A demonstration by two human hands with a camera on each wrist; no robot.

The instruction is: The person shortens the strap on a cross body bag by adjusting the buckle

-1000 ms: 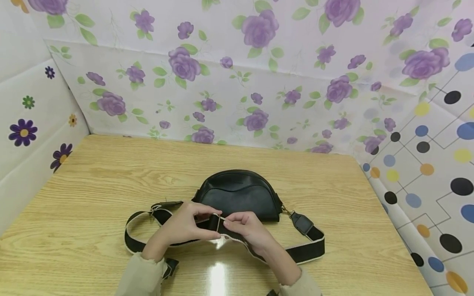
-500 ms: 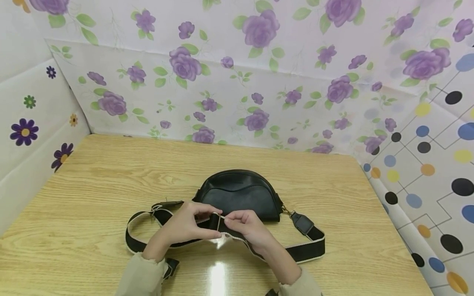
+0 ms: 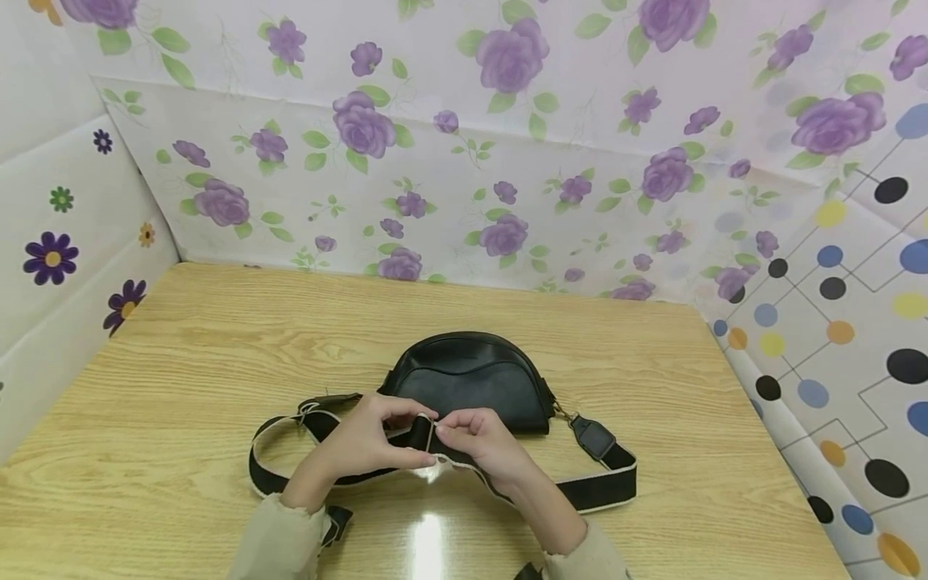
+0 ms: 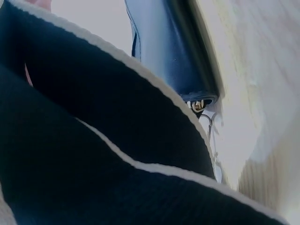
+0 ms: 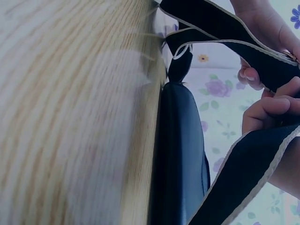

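A black half-moon shoulder bag [image 3: 471, 391] lies on the table, with a black, cream-edged webbing strap [image 3: 598, 490] looped in front of it. My left hand [image 3: 362, 439] pinches the strap around a thin metal slider buckle [image 3: 431, 436], thumb below and fingers above. Close by on the right, my right hand [image 3: 489, 453] pinches the strap beside that buckle. Strap webbing [image 4: 108, 93] fills most of the left wrist view, hiding the left hand's fingers. In the right wrist view both hands meet at the raised strap [image 5: 253, 164]; the buckle is mostly hidden there.
The wooden table [image 3: 217, 346] carries the bag and strap. A metal clasp and leather tab [image 3: 593, 437] join the strap at the bag's right. Flower-patterned sheeting [image 3: 435, 201] rises behind, and dotted sheeting [image 3: 855, 387] stands at the right.
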